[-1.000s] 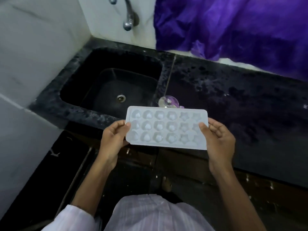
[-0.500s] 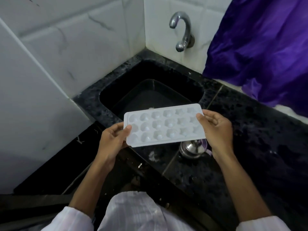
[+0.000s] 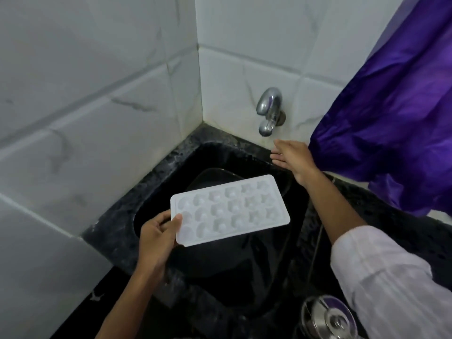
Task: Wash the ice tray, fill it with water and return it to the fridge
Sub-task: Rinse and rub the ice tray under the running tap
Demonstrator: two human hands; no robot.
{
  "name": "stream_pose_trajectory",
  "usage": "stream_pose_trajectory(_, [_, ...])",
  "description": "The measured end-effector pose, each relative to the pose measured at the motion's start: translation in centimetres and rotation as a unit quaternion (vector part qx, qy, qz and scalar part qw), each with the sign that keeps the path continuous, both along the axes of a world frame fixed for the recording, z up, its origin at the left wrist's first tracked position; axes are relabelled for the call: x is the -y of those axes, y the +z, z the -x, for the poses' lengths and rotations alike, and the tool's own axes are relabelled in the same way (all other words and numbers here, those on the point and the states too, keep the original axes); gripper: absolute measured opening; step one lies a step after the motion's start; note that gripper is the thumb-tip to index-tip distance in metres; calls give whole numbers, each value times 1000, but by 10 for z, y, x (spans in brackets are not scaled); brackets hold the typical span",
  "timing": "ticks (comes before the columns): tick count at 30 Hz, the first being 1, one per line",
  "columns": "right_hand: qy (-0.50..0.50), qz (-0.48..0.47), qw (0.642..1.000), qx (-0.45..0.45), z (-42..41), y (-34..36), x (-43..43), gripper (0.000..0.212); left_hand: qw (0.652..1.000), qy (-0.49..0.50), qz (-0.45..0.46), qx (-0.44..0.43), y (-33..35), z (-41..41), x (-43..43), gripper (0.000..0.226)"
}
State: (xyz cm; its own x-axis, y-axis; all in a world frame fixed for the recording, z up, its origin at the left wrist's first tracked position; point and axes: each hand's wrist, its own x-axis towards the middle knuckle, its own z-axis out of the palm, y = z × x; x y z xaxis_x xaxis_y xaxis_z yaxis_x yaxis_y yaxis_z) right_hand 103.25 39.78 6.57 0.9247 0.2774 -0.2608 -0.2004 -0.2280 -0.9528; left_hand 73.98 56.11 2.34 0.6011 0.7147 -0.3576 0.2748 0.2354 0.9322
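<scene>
The left hand [image 3: 156, 237] pinches the short end of the white ice tray [image 3: 230, 210], thumb on top, holding it level over the black sink [image 3: 171, 165] — the right hand [image 3: 292, 156], fingers straight and loosely apart, reaches just below the steel tap [image 3: 269, 111], beside the purple cloth [image 3: 391, 133].

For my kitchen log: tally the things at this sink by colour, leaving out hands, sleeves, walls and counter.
White: 1, the ice tray.
Silver: 2, the tap and the steel vessel.
Purple: 1, the cloth.
Black: 1, the sink.
Total: 5.
</scene>
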Motion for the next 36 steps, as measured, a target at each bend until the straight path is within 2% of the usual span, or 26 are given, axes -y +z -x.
stream_pose_trajectory(2, [-43,-21,998,-42,-31,-7,-27,32,1000,-19,-5,-4,-2,-14,-21,16])
stream_pose_trajectory(7, [-95,-86,981,-142,-80,-29,-70,53,999,-44,-2,-20,-10,-41,-67,19])
stream_pose_trajectory(13, [-162,-165,958,-171,-101,-35,-79,27,998,-60,26,-18,-14,-61,-90,20])
stream_pose_trajectory(15, [-163,-157,959,-172,-103,-35,-78,22,997,-67,31,-17,-15,-67,-92,21])
stream_pose_trajectory(19, [-175,-144,961,-160,-103,-33,-79,29,996,-78,41,-13,-15,-78,-92,24])
stream_pose_trajectory(21, [-177,-141,961,-160,-103,-33,-80,25,996,-79,45,-10,-14,-82,-92,25])
stream_pose_trajectory(23, [-179,-136,961,-162,-104,-33,-80,22,996,-81,48,-6,-13,-85,-92,23])
stream_pose_trajectory(27, [-187,-130,960,-160,-106,-33,-82,29,995,-83,50,5,-10,-87,-93,18])
stream_pose_trajectory(36, [-210,-111,963,-126,-102,-33,-86,22,996,-75,53,15,-11,-87,-96,17])
